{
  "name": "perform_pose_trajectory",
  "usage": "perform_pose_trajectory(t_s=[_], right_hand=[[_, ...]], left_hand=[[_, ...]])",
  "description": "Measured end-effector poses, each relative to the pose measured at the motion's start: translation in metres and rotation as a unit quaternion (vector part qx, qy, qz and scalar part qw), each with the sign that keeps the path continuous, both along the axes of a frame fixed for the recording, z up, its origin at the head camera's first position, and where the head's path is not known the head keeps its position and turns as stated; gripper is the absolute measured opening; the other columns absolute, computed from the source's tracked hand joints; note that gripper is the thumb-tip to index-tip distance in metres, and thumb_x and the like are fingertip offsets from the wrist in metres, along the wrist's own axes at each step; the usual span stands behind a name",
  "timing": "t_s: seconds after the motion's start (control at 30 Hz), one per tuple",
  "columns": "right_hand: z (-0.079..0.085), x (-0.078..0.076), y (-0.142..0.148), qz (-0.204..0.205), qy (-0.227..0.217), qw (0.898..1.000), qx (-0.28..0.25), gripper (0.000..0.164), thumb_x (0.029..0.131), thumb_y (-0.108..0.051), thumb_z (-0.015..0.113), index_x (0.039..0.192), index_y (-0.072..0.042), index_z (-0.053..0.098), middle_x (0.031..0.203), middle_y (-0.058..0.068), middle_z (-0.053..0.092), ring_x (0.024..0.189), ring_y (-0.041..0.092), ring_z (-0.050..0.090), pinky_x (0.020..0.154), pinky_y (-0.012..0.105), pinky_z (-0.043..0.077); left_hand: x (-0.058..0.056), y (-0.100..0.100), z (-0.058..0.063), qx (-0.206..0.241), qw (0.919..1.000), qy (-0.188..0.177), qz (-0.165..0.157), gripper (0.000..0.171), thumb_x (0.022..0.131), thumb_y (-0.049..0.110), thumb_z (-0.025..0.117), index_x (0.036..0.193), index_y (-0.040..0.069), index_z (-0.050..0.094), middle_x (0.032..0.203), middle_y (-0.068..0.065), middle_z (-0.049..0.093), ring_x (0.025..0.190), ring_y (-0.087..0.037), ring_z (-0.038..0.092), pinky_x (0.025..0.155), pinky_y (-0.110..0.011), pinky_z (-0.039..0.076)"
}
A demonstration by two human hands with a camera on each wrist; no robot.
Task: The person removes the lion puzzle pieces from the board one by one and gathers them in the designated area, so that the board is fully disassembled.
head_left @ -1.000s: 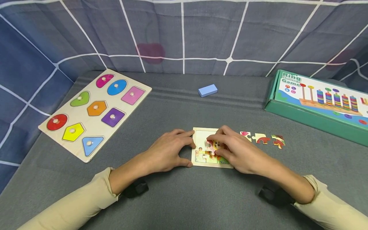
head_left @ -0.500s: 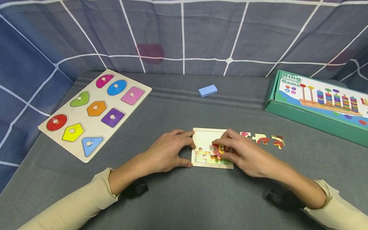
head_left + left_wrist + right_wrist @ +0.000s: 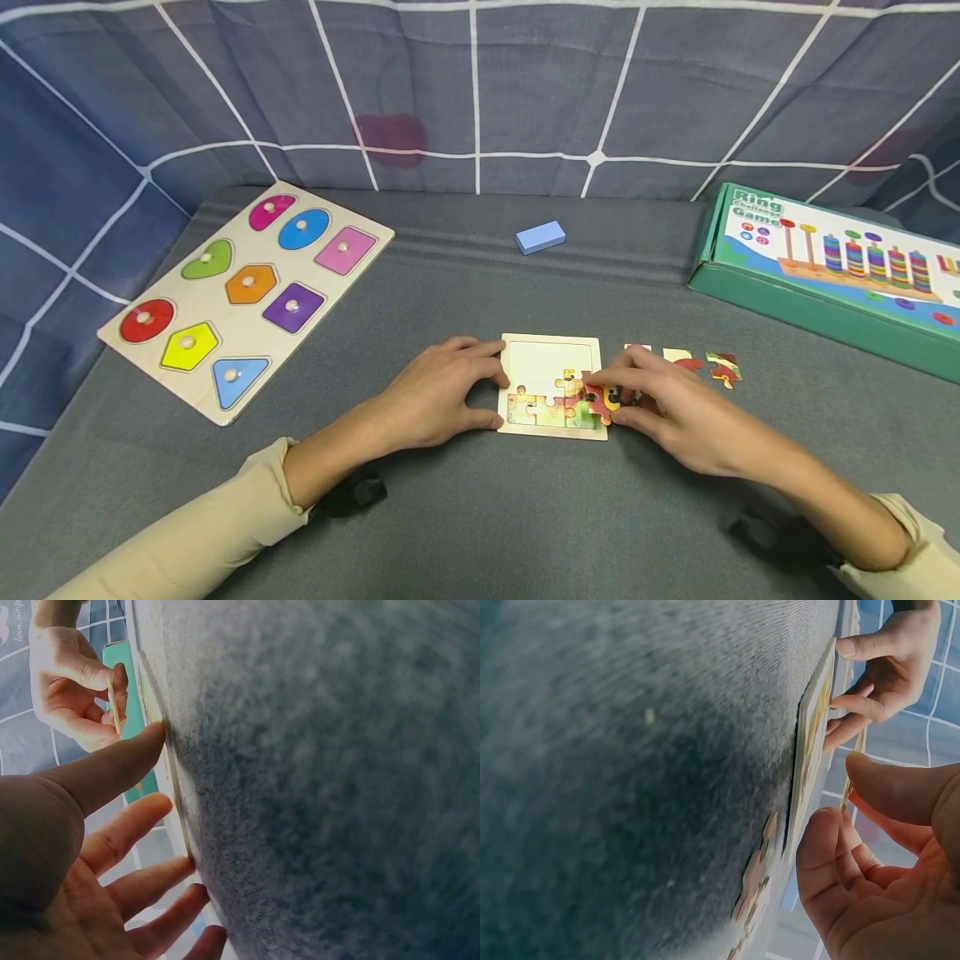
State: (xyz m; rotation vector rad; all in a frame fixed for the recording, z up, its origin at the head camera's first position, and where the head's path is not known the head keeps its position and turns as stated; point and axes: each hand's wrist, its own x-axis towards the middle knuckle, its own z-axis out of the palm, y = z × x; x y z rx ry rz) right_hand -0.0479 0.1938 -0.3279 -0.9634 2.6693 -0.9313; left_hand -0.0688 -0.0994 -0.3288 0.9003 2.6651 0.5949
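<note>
fingers (image 3: 487,350) against tray (image 3: 540,357), pieces (image 3: 551,414) inside

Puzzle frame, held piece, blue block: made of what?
Puzzle frame: likely matte wood, from its pale tan surface.
Held piece: probably thin wood or card; printed face, pale tan edge.
Blue block: maybe foam or painted wood; even matte blue.

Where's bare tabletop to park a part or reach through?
Bare: between the shape board and blue block; between the blue block and green box; the near tabletop below the puzzle tray, between the forearms. Crowded: the puzzle tray, left grip at its left edge, right grip holding a puzzle piece at its right; loose pieces beyond.
</note>
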Motion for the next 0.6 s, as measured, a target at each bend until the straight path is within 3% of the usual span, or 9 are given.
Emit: perform_pose_trajectory(t_s=[0.6], right_hand=[[-0.004, 0.006, 0.028, -0.002, 0.030, 0.999, -0.015, 0.040, 0.080, 0.000, 0.079, 0.116, -0.016, 0.070, 0.094, -0.016, 0.053, 0.078, 0.000, 0.049, 0.065, 0.019, 0.042]], left_hand=[[0.001, 0.000, 0.001, 0.011, 0.9999, 0.002, 0.003, 0.032, 0.078, 0.029, 0.085, 0.104, 0.017, 0.072, 0.146, -0.008, 0.050, 0.130, -0.031, 0.047, 0.101, -0.056, 0.039]])
